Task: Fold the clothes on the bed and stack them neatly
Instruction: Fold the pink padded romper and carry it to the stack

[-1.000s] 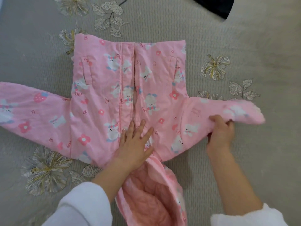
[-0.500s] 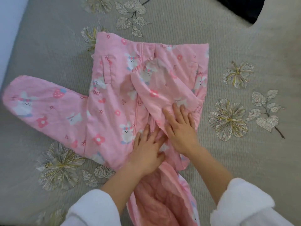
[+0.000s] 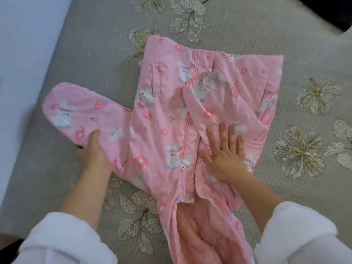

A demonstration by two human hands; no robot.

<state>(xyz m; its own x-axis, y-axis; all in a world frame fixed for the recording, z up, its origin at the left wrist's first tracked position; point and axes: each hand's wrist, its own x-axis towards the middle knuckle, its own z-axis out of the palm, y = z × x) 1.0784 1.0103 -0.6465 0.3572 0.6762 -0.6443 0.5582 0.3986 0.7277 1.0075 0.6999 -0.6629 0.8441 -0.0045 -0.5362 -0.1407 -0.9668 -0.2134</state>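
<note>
A pink padded jacket (image 3: 158, 119) with a bunny print lies front-up in the middle of the bed (image 3: 95, 54), hem at the far end. At the near end its quilted lining (image 3: 200, 231) shows, bunched toward the person. The right sleeve (image 3: 213, 100) is folded across the chest, with its cuff close to the zip (image 3: 182, 149). The right hand (image 3: 222, 155) lies flat on it, fingers straight and spread, pressing the fold down. The hands are well apart: the left hand (image 3: 93, 151) clamps the near edge of the left sleeve (image 3: 82, 113), thumb on top and fingers tucked beneath. That sleeve sticks out to the left, not yet folded in.

The likely next move is to swing the left sleeve over the body, and the padding is the hazard. Thick fill tends to spring back, so the right sleeve may pop open once the flat hand lifts to make room. Pulling the left sleeve by one edge could drag the whole body leftward and skew the hem line. Two padded sleeves overlapping at the zip would make a hump, and a humped bundle stacks badly and tips. The bunched near end, if left loose, could unroll the final fold.
</note>
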